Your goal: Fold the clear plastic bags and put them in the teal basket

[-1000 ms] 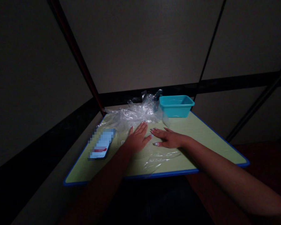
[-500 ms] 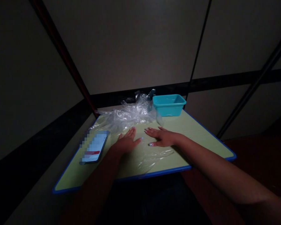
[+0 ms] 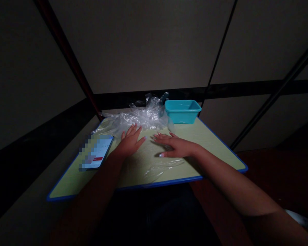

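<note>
My left hand point(image 3: 129, 141) lies flat on the table with fingers spread, its fingertips touching the edge of a heap of crumpled clear plastic bags point(image 3: 138, 118). My right hand point(image 3: 173, 145) rests palm down beside it, fingers stretched toward the left, pressing on a flat clear plastic bag point(image 3: 156, 167) spread over the yellow-green tabletop. Neither hand grips anything.
A small table point(image 3: 215, 147) with a blue rim stands against dim panel walls. A teal plastic tub point(image 3: 182, 111) sits at the far right corner. A phone point(image 3: 96, 156) with a lit screen lies at the left. The room is dark.
My left hand slid forward toward the heap of bags, and the two hands moved slightly apart. The view shifted, so everything sits further left and higher in the picture.
</note>
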Demonstrator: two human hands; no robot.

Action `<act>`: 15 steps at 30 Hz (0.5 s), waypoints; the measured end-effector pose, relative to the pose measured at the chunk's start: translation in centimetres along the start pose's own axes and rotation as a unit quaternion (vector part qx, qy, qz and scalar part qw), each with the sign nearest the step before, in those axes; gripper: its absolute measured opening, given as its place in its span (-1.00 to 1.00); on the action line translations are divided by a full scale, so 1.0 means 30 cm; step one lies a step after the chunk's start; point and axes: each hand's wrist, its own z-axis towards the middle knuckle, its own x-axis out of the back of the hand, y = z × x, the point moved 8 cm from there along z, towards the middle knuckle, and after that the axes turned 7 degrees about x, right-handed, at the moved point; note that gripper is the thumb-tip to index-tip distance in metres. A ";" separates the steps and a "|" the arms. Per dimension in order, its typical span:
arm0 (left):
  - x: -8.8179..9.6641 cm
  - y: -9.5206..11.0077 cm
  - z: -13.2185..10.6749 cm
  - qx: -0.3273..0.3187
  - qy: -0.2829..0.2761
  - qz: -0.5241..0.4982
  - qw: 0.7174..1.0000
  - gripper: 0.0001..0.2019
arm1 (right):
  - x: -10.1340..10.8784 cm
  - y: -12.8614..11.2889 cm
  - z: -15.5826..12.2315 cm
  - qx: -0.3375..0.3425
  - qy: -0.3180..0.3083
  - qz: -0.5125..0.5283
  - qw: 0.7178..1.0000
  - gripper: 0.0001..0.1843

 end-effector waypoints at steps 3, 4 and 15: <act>0.011 -0.001 0.006 0.003 0.029 -0.001 1.000 -0.44 | 0.021 -0.099 -0.020 0.086 -0.019 0.091 0.992 -0.37; 0.012 -0.002 0.008 0.003 0.035 -0.001 0.999 -0.45 | 0.024 -0.130 -0.027 0.113 -0.038 0.127 0.985 -0.41; 0.001 -0.005 0.016 0.000 0.041 -0.017 0.999 -0.47 | -0.061 -0.207 -0.085 0.122 -0.241 0.227 0.936 -0.52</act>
